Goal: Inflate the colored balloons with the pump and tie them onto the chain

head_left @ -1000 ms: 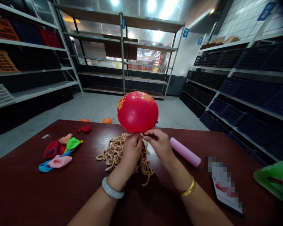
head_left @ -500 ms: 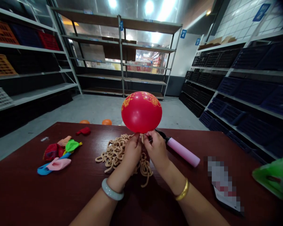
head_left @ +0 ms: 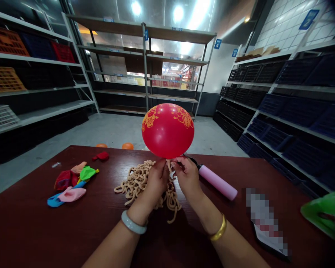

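An inflated red balloon [head_left: 168, 130] with gold print stands upright above the table, its neck down between my hands. My left hand [head_left: 158, 176] is closed in a pinch just under it, at the neck. Close beside it, my right hand [head_left: 186, 174] pinches with thumb and forefinger at a piece of tan cord by the balloon's base. A heap of tan cord [head_left: 138, 180] lies beneath and to the left of my hands, with loops hanging out between my wrists. The fingertips partly hide the neck and the cord there.
Uninflated balloons [head_left: 72, 194] in several colours lie at left, with a red one [head_left: 101, 156] farther back. Right of my hands lies a pink balloon pump [head_left: 217, 181]. Beyond it are a blurred flat object [head_left: 268, 223] and a green item [head_left: 325, 212]. Shelves [head_left: 145, 63] stand behind the table.
The balloon appears slightly larger and a little higher in view. My right fingers have shifted slightly at the cord, while both hands stay at the balloon's base. The view has tilted slightly.
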`<action>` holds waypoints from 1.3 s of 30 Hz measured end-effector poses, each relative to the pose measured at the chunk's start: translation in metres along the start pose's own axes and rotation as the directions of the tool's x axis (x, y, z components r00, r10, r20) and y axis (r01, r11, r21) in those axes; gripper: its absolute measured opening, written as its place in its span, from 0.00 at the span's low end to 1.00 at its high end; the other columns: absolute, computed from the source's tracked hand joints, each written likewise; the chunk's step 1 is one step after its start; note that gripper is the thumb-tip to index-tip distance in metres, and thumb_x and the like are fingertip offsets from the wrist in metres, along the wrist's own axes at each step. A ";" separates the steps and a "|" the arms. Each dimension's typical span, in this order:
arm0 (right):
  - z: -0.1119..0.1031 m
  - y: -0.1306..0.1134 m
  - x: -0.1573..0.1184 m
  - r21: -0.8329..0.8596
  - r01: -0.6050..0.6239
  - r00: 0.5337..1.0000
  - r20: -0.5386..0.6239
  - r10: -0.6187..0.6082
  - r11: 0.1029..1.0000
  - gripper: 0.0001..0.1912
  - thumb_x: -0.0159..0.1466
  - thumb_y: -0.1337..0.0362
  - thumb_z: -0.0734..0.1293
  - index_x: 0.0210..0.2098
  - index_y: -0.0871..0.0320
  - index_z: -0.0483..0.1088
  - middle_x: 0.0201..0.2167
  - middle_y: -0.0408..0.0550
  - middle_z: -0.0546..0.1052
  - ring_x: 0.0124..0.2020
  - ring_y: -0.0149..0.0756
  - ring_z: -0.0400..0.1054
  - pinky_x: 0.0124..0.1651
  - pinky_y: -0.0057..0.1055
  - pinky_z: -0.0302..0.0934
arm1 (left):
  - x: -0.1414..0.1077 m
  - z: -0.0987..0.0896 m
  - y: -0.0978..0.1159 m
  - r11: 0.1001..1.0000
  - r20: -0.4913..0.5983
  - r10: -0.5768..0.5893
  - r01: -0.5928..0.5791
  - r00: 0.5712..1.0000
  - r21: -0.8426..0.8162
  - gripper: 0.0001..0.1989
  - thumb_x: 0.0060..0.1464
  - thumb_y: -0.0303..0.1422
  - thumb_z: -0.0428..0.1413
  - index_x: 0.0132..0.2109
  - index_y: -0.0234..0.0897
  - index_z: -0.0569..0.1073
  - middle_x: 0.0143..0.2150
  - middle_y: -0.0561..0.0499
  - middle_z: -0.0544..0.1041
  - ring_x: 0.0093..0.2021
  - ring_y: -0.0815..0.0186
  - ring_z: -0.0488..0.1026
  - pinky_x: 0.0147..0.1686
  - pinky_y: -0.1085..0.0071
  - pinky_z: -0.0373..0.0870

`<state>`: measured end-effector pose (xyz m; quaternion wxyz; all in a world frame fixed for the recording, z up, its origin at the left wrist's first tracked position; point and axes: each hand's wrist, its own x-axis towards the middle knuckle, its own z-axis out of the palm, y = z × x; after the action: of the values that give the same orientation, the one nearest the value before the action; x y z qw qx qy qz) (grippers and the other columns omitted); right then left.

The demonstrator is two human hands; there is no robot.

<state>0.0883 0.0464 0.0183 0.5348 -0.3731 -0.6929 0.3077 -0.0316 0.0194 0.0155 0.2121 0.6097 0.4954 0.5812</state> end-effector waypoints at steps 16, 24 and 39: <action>-0.006 -0.012 -0.001 -0.090 0.120 0.993 -0.014 -0.121 0.989 0.02 0.61 0.64 0.65 0.33 0.55 0.70 0.32 0.45 0.73 0.33 0.34 0.68 0.37 0.31 0.65 | -0.004 0.004 -0.004 0.997 0.009 0.012 -0.012 1.000 -0.073 0.13 0.61 0.37 0.48 0.36 0.35 0.73 0.28 0.51 0.71 0.31 0.66 0.66 0.35 0.72 0.63; -0.008 -0.015 -0.002 -0.312 0.383 0.922 0.072 -0.381 0.869 0.06 0.65 0.68 0.60 0.36 0.56 0.69 0.36 0.49 0.74 0.39 0.38 0.68 0.45 0.35 0.61 | -0.004 0.004 -0.004 0.977 0.015 -0.032 0.035 0.999 -0.210 0.13 0.60 0.39 0.49 0.39 0.35 0.74 0.29 0.52 0.71 0.31 0.67 0.64 0.36 0.72 0.63; -0.009 -0.012 0.000 0.000 0.178 0.984 0.025 -0.178 0.984 0.04 0.63 0.62 0.65 0.37 0.54 0.70 0.34 0.45 0.74 0.36 0.34 0.69 0.40 0.32 0.65 | -0.006 0.001 0.005 0.996 0.014 0.030 -0.029 0.999 -0.083 0.13 0.61 0.37 0.48 0.38 0.34 0.73 0.33 0.49 0.74 0.34 0.65 0.69 0.37 0.71 0.64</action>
<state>0.0947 0.0406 0.0306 0.5509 -0.3066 -0.7304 0.2625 -0.0282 0.0121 0.0160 0.2324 0.6120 0.4604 0.5995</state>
